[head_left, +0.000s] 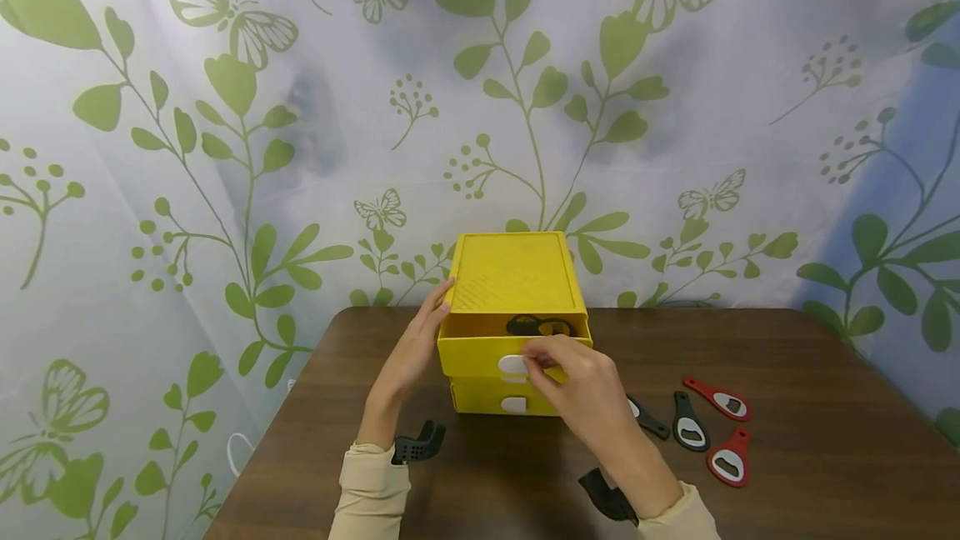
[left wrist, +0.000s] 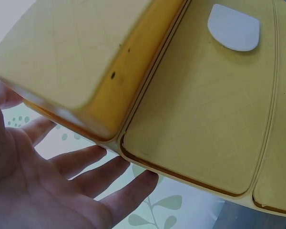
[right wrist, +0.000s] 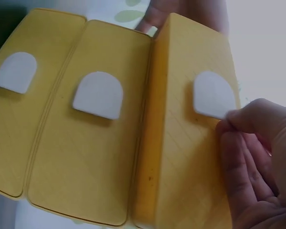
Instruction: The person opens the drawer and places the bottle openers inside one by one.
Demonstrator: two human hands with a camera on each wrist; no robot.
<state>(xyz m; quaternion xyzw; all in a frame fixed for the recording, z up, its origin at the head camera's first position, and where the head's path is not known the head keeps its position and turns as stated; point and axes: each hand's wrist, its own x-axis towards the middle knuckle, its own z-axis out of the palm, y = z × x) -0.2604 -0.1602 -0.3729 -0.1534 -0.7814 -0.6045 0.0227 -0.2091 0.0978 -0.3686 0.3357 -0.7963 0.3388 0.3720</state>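
Observation:
A small yellow drawer cabinet [head_left: 513,269] stands on the table, its top drawer [head_left: 471,358] pulled partly out. With thumb and fingertips, my right hand [head_left: 588,390] pinches the edge of that drawer's white pull tab [right wrist: 213,95]. My left hand [head_left: 405,361] steadies the cabinet's left side, its fingers extended along the wall in the left wrist view. Inside the drawer lies a black bottle opener [head_left: 525,325], partly hidden by the drawer front. Below, the middle drawer [right wrist: 90,157] is closed.
Right of the cabinet lie a black bottle opener [head_left: 689,423], a red one [head_left: 729,458], another red one [head_left: 717,399] and a black one [head_left: 651,421] partly behind my right hand. The wooden table [head_left: 817,407] meets a leaf-patterned curtain [head_left: 337,148] at the back.

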